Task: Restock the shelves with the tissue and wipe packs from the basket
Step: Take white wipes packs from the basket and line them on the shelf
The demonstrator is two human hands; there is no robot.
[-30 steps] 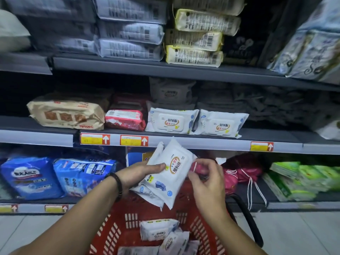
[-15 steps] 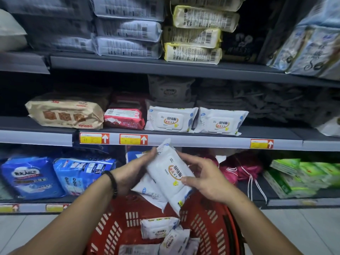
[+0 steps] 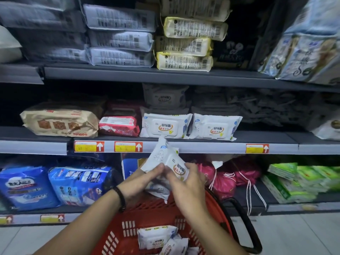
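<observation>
Both hands hold white wipe packs above the red basket (image 3: 117, 236). My left hand (image 3: 141, 183) grips a white wipe pack (image 3: 161, 155) whose top corner reaches the middle shelf's edge, with another pack (image 3: 158, 190) under it. My right hand (image 3: 185, 186) clasps a pack with a red and yellow label (image 3: 177, 169) from the right. More of the same white packs (image 3: 156, 238) lie in the basket. Two matching packs (image 3: 165, 127) (image 3: 215, 128) lie side by side at the front of the middle shelf (image 3: 202, 146), with further ones behind.
On the middle shelf, a beige pack (image 3: 60, 122) and a red pack (image 3: 119, 126) sit left of the white ones. Blue packs (image 3: 79, 183), pink drawstring bags (image 3: 226, 179) and green packs (image 3: 294, 181) fill the bottom shelf. Stacked grey and yellow packs (image 3: 184, 45) stand above.
Both hands have lifted the white packs higher, toward the middle shelf edge. My right hand has shifted over the front of the labelled pack.
</observation>
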